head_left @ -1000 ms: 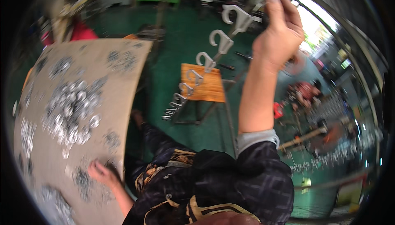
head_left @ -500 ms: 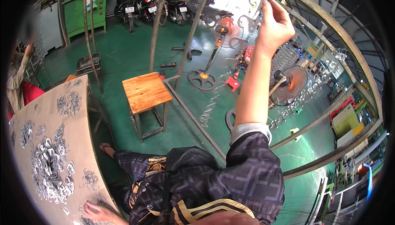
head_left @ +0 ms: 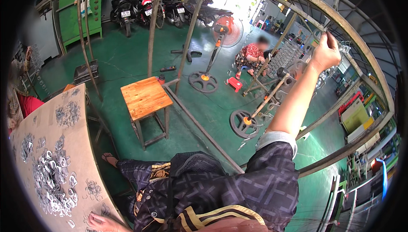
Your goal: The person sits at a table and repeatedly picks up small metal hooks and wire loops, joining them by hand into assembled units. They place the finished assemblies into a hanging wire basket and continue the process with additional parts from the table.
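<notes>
Swung rightward to reach the frame (head_left: pixel 346 152) at two o'clock, our right hand (head_left: pixel 326 54) pinches something we cannot make out; our left hand (head_left: pixel 101 223), half-curled at seven, rests beside metal pieces (head_left: pixel 53 182) heaped at eight.

Dark characters in two rows stand on the white number plate (head_left: pixel 125 14) of the leftmost motorbike (head_left: pixel 120 3). The second motorbike (head_left: pixel 138 3) and the third motorbike (head_left: pixel 171 5) also carry white plates (head_left: pixel 148 12) with dark characters, which appear smaller.
</notes>
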Available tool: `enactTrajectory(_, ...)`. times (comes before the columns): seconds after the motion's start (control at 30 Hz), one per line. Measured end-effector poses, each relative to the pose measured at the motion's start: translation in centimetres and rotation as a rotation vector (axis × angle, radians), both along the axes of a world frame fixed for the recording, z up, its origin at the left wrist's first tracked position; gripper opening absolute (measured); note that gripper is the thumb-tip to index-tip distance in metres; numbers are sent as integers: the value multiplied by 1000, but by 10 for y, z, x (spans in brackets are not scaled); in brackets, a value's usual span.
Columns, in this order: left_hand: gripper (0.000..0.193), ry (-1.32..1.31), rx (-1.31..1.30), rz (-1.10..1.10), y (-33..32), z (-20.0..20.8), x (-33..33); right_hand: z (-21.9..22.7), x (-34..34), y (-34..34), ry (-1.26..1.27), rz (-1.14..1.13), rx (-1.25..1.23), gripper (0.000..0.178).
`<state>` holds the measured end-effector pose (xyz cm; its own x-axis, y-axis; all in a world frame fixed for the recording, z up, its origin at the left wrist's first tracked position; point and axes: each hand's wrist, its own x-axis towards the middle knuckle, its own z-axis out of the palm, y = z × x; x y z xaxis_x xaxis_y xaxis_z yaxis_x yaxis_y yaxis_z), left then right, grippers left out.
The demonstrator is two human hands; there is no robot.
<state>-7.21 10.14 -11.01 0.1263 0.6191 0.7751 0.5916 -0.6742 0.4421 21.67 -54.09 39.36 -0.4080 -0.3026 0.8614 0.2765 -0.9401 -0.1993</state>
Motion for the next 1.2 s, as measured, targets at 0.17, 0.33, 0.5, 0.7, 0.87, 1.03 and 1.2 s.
enactTrajectory(0.17, 24, 16, -25, -4, 0, -4, -2, 19, -28, -34, 18, -270, 82, 15)
enactTrajectory(0.33, 24, 38, -39, -9, 1, -6, -2, 36, -49, -48, 11, -445, 76, 24)
enactTrajectory(0.5, 23, 52, -57, -14, 4, -10, -5, 55, -58, -74, 18, -584, 68, 23)
enactTrajectory(0.7, 23, 69, -87, -24, 9, -17, -4, 70, -65, -94, 34, -656, 79, 21)
enactTrajectory(0.87, 23, 87, -112, -34, 20, -25, -12, 71, -62, -103, 44, -683, 81, 20)
enactTrajectory(1.03, 24, 86, -79, -29, 15, -15, -7, 73, -65, -121, 72, -752, 52, 19)
enactTrajectory(1.2, 26, 75, -53, -32, 13, -15, -6, 72, -70, -138, 92, -811, 28, 19)
